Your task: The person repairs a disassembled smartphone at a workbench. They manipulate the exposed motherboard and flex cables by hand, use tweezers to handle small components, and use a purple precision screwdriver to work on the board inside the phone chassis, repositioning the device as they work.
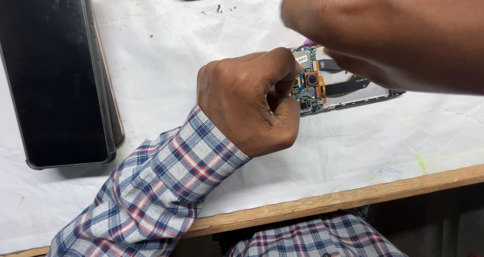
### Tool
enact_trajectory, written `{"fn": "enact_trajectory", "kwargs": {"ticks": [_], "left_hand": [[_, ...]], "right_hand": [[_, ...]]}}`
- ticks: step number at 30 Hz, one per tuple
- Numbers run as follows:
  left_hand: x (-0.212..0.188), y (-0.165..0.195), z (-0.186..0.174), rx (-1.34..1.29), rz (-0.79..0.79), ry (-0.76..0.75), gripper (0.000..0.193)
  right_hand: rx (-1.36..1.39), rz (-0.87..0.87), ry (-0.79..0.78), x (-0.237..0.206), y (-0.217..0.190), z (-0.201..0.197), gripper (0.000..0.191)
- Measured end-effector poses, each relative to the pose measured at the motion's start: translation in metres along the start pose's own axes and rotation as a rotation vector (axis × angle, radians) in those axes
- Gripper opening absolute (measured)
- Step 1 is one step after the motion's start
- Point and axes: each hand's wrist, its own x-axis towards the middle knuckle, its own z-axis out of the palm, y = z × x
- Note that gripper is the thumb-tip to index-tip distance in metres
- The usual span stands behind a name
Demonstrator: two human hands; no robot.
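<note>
A wooden-edged counter (353,199) under a white paper sheet carries an opened phone with its blue circuit board bared (310,85). The left hand (247,105) is curled tight, its fingers (282,68) pressing the board's near end. The phone's long axis runs rightward from them, under the blurred right hand (398,30); I cannot tell that hand's grip.

Work surface: white paper sheet (166,45), creased, faint green and blue marks near the front edge. Under it a wooden bench (353,199), bare plank edge showing. Below the bench it's dark. Light soft, even.
</note>
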Motion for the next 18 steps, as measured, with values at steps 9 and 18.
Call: {"fn": "enact_trajectory", "kwargs": {"ticks": [9,18], "left_hand": [[0.0,0.0,-0.002,0.0,0.001,-0.007,0.013],[-0.001,-0.004,-0.001,0.002,-0.002,-0.004,0.009]], "right_hand": [[0.077,-0.009,-0.038,0.006,0.003,0.001,0.021],[0.116,0.068,-0.248,0.011,-0.005,-0.007,0.034]]}}
